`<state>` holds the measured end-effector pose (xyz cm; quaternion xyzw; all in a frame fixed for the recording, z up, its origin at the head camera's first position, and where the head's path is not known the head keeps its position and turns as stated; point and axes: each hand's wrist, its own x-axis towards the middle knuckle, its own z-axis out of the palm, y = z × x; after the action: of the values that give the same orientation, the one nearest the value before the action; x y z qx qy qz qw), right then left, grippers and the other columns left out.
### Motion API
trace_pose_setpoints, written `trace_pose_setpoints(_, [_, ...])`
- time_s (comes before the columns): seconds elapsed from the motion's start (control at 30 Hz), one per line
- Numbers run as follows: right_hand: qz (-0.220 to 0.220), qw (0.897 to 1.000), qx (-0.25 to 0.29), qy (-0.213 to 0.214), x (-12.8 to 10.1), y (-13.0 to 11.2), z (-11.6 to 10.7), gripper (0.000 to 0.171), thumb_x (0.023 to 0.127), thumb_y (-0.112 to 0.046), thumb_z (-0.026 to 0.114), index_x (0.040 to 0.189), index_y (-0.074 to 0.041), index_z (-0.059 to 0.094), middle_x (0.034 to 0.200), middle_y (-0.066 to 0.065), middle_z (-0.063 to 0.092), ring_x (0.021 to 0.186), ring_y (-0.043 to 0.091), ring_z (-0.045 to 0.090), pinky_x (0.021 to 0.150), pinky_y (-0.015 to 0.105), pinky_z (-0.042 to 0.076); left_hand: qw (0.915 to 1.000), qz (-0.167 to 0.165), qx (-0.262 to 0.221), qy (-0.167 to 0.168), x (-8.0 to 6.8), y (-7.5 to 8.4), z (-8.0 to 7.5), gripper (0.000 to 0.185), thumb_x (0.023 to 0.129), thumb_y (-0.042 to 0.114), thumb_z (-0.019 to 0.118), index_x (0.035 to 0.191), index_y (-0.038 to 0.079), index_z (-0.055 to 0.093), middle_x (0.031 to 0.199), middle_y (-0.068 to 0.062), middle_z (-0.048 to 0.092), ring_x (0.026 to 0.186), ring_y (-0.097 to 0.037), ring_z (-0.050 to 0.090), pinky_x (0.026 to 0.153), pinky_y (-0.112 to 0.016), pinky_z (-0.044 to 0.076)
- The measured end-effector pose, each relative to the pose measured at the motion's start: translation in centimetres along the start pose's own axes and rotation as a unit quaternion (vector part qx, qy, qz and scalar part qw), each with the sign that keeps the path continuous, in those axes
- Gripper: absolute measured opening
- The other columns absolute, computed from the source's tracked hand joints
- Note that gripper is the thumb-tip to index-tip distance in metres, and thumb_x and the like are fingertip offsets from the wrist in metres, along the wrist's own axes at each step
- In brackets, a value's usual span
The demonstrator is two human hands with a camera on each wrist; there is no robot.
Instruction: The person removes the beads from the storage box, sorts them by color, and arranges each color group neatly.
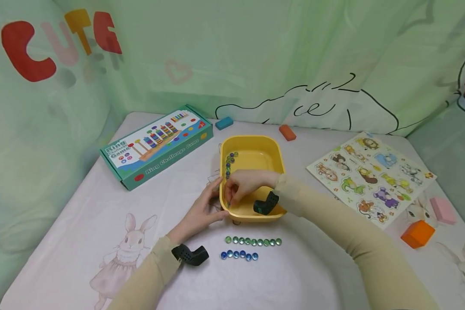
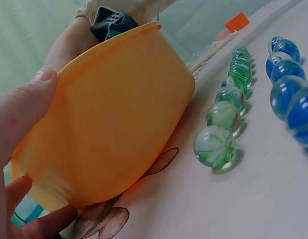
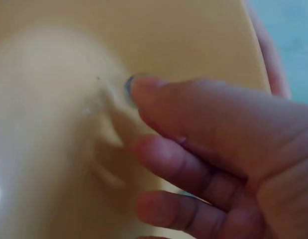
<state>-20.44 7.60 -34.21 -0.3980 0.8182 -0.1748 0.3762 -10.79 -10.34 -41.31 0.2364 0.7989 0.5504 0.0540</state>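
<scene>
My left hand [image 1: 202,212] holds the near-left corner of a yellow plastic tub [image 1: 252,141], thumb at the front rim and fingers along the outer left side. Inside the tub, my right hand [image 1: 246,185] reaches down near that same corner. Its thumb and index finger pinch a marble [image 3: 128,88], mostly hidden, with a bluish edge showing; the other fingers are curled. Several blue and green marbles [image 1: 228,164] line the tub's left wall. On the table in front lie a row of green marbles [image 1: 254,241] and a shorter row of blue marbles [image 1: 239,255].
A green Ring Challenge Game box [image 1: 159,146] lies at the back left. Blue [image 1: 224,123] and red [image 1: 287,132] blocks are behind the tub. To the right are an animal puzzle board [image 1: 366,176], an orange block [image 1: 418,234] and a pink block [image 1: 443,210].
</scene>
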Motion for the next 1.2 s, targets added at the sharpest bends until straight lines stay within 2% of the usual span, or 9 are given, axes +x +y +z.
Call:
trace_pose_setpoints(0.13, [-0.009, 1.000, 0.005, 0.012, -1.3, -0.2, -0.7, 0.008, 0.082, -0.017, 0.068, 0.088, -0.011, 0.066, 0.080, -0.003, 0.061, 0.072, 0.009, 0.050, 0.065, 0.019, 0.041, 1.0000, -0.003, 0.002, -0.001, 0.0, -0.1, 0.1, 0.086, 0.082, 0.037, 0.069, 0.149, 0.026, 0.015, 0.140, -0.004, 0.042, 0.123, -0.021, 0.047, 0.110, -0.051, 0.022])
trace_pose_setpoints(0.33, [-0.024, 0.998, -0.016, 0.053, -3.8, -0.8, -1.3, 0.009, 0.084, -0.022, 0.068, 0.086, -0.014, 0.065, 0.076, -0.006, 0.057, 0.073, 0.010, 0.048, 0.066, 0.021, 0.040, 1.0000, -0.009, 0.002, 0.001, 0.0, 0.0, 0.0, 0.087, 0.081, 0.041, 0.068, 0.148, 0.028, 0.015, 0.138, -0.006, 0.044, 0.122, -0.021, 0.047, 0.109, -0.052, 0.023])
trace_pose_setpoints(0.57, [-0.057, 0.994, -0.015, 0.089, -7.3, -1.7, -0.8, 0.008, 0.084, -0.023, 0.068, 0.086, -0.016, 0.064, 0.073, -0.007, 0.054, 0.070, 0.009, 0.048, 0.063, 0.021, 0.041, 0.9998, -0.021, -0.004, -0.002, -0.1, 0.0, 0.1, 0.087, 0.082, 0.029, 0.070, 0.149, 0.026, 0.014, 0.144, -0.005, 0.037, 0.124, -0.022, 0.045, 0.110, -0.051, 0.022])
trace_pose_setpoints(0.77, [-0.077, 0.989, 0.009, 0.126, -9.8, -2.0, 1.2, 0.007, 0.084, -0.020, 0.068, 0.088, -0.018, 0.062, 0.075, -0.010, 0.054, 0.070, 0.008, 0.049, 0.062, 0.022, 0.044, 0.9995, -0.029, -0.007, -0.007, -0.1, 0.3, 0.1, 0.088, 0.083, 0.016, 0.069, 0.149, 0.024, 0.012, 0.145, -0.010, 0.035, 0.125, -0.029, 0.043, 0.110, -0.052, 0.020])
trace_pose_setpoints(0.9, [-0.090, 0.984, 0.019, 0.150, -11.2, -2.1, 3.1, 0.007, 0.083, -0.018, 0.069, 0.087, -0.019, 0.062, 0.074, -0.010, 0.052, 0.067, 0.006, 0.048, 0.059, 0.021, 0.043, 0.9994, -0.030, -0.009, -0.014, -0.2, 1.8, -0.2, 0.086, 0.084, 0.012, 0.067, 0.149, 0.016, 0.012, 0.145, -0.016, 0.034, 0.124, -0.033, 0.043, 0.110, -0.053, 0.020])
trace_pose_setpoints(1.03, [-0.109, 0.978, 0.019, 0.177, -12.2, -1.8, 5.1, 0.008, 0.083, -0.017, 0.069, 0.086, -0.019, 0.063, 0.073, -0.011, 0.051, 0.064, 0.002, 0.045, 0.056, 0.018, 0.041, 0.9992, -0.033, -0.012, -0.016, -0.5, 3.3, -0.5, 0.084, 0.084, 0.016, 0.067, 0.149, 0.012, 0.014, 0.146, -0.017, 0.033, 0.125, -0.033, 0.043, 0.110, -0.053, 0.020])
trace_pose_setpoints(1.2, [-0.119, 0.970, 0.012, 0.211, -13.5, -1.3, 7.2, 0.007, 0.084, -0.019, 0.068, 0.088, -0.021, 0.062, 0.075, -0.013, 0.052, 0.063, 0.000, 0.045, 0.053, 0.017, 0.042, 0.9988, -0.042, -0.018, -0.016, -0.6, 3.7, -0.5, 0.084, 0.085, 0.019, 0.067, 0.149, 0.015, 0.013, 0.148, -0.014, 0.029, 0.127, -0.032, 0.041, 0.110, -0.054, 0.018])
